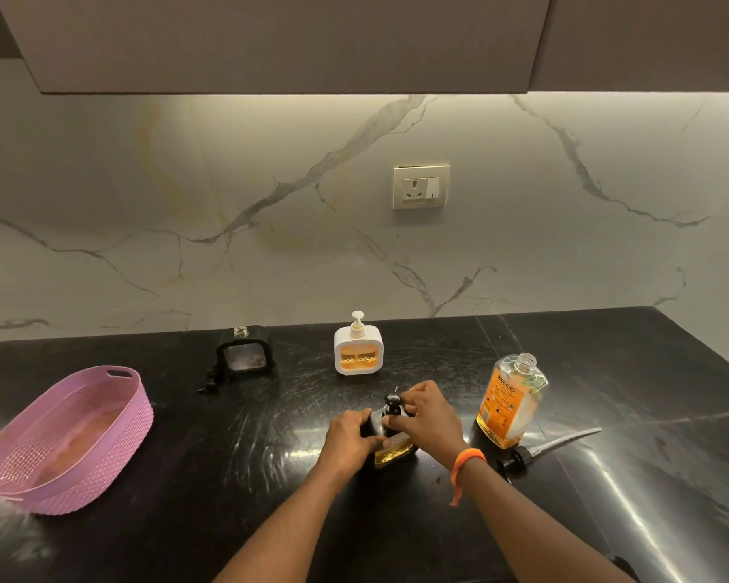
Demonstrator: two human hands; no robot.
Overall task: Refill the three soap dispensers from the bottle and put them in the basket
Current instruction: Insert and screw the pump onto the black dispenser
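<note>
While the left hand grips the side of a black dispenser standing on the dark counter, the right hand pinches the collar of its black pump, apparently threading it onto the neck. Amber soap shows through this dispenser's lower window. At 12 o'clock from it stands a white dispenser, pump fitted and amber inside; at 10 o'clock stands a second black dispenser, its neck open and its pump lying just beside it, with no clear soap visible. At 3 o'clock the refill bottle stands uncapped and partly full, its own pump lying on the counter at its foot. At 9 o'clock, well apart, the pink basket holds no dispenser.

Hazards, as judged: a cross-threaded or loose pump would let soap leak once the dispenser is lifted toward the basket. The right forearm lies near the open bottle, so a careless sweep outward could topple it and spill soap. Soapy fingers could slip on the glossy black body.
</note>
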